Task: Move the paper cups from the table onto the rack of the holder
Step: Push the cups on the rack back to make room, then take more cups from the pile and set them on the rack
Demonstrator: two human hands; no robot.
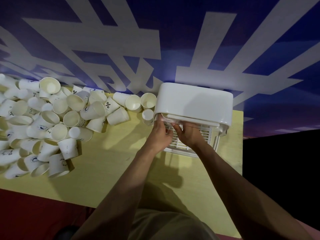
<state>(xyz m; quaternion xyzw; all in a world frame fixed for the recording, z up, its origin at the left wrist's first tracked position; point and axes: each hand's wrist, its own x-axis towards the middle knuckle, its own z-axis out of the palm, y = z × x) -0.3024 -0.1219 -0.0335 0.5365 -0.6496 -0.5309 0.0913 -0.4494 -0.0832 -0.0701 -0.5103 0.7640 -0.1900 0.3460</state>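
Table (107, 170): yellow top; near edge bare, both forearms reaching across to holder at right.
Left hand (160, 135): at left of holder mouth, fingers curled up under the lid edge; on a cup or just the frame — cannot tell, fingertips hidden.
Right hand (187, 134): just beside left, over the slats, fingers tucked under the lid; grip contents likewise hidden.
Rack (174, 144): white slatted shelf jutting from under the cover; visible slats carry no cup.
Holder (195, 103): white domed cover, near the table's right edge; something pale and round just inside the mouth, possibly a cup rim, blurred.
Paper cups (52, 118): loose heap on the left, most tipped over; nearest ones touching holder's left side.
Risk: placement done blind under cover, so likely a crushed rim or a cup seated crooked; two-handed push could shove holder toward right edge; left elbow swing back could scatter heap.
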